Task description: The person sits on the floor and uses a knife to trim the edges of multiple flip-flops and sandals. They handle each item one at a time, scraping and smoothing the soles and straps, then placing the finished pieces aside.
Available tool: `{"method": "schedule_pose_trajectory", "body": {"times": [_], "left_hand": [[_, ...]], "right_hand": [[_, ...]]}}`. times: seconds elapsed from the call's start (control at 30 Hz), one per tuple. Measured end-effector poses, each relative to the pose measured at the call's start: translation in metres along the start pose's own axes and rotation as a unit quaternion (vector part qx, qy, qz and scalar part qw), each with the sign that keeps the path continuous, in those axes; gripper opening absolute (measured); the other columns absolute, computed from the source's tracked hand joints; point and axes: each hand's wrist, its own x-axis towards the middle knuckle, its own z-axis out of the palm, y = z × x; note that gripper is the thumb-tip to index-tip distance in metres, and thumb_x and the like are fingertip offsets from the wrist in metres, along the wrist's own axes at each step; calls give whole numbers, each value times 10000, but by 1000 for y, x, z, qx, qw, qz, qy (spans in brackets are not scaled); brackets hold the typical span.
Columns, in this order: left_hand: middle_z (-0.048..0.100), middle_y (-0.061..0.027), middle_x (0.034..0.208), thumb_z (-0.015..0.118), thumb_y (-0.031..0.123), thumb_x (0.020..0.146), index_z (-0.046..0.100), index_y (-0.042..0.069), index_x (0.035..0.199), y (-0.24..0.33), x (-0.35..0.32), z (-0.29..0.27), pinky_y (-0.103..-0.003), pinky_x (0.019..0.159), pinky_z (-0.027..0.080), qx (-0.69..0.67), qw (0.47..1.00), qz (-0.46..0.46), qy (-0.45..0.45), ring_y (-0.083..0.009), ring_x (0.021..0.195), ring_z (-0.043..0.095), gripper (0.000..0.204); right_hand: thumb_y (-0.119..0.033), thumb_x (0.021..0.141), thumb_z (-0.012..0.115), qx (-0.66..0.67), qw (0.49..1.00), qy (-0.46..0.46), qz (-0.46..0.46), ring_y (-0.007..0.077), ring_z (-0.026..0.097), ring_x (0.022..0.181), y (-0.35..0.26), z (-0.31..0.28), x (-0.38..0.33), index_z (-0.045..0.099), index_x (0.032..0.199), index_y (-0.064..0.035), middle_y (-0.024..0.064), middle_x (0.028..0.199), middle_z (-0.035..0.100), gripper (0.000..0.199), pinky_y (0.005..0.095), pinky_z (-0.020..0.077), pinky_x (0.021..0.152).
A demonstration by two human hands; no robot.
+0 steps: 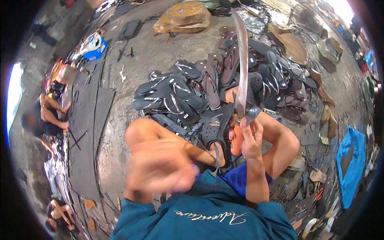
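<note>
My right hand [252, 139] is closed round the orange handle [236, 141] of a long knife. Its slightly curved steel blade [242, 60] points upright, away from me. A dark curved strap-like piece [252, 113] lies against the blade's base, just above my thumb; whether I hold it too is unclear. My left hand [166, 166] is smeared by motion over my left leg, so its fingers and anything in them do not show. Beyond my bent legs lies a heap of black and brown flip-flops [172, 96]. A perforated black clog [211, 129] is on my foot.
Round wooden blocks [185, 18] stand at the far side. Dark flat sheets [83, 132] line the left, with two people [52, 116] sitting beyond. A blue-white box [95, 47] is at the far left, a blue cloth [351, 166] at right. Scraps litter the floor.
</note>
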Motion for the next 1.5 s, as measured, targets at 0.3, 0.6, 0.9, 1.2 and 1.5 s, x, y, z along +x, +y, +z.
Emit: {"method": "schedule_pose_trajectory", "body": {"times": [0.3,0.6,0.9,1.2,1.5], "left_hand": [[584,-173,1164,349,770,825,522,3,1268,-134,15,100,-437,783,483,-764,622,-158,-59,-278,973,573,902],[596,-135,1175,563,400,891,503,37,1262,-87,52,75,-449,839,507,-674,677,-147,258,-258,1054,594,523],[642,-31,1012,550,389,934,571,115,1117,-85,14,69,-354,793,551,-562,721,-218,341,-178,936,638,330],[612,-79,1045,540,311,947,531,52,1178,-89,-33,71,-302,772,557,-534,743,-197,353,-174,920,630,347],[598,-108,1052,519,377,946,444,45,1242,-115,-77,87,-352,789,543,-385,776,-280,414,-227,936,620,451]], "right_hand": [[-41,932,522,-7,995,-64,-73,114,556,706,-26,28,-10,543,851,37,118,843,591,113,252,467,629],[-62,939,527,-54,997,-31,-41,80,514,703,-11,25,-30,435,1344,38,65,942,587,427,218,449,628],[-83,813,706,-360,923,42,-129,121,511,526,21,32,-85,582,1167,26,139,874,638,390,251,425,489],[-105,803,725,-451,890,-25,-67,180,617,615,-10,13,-134,645,1030,52,160,898,675,288,245,489,481],[-93,809,716,-434,890,-101,97,164,605,556,-46,23,-132,639,979,43,133,805,653,231,258,481,481]]}}
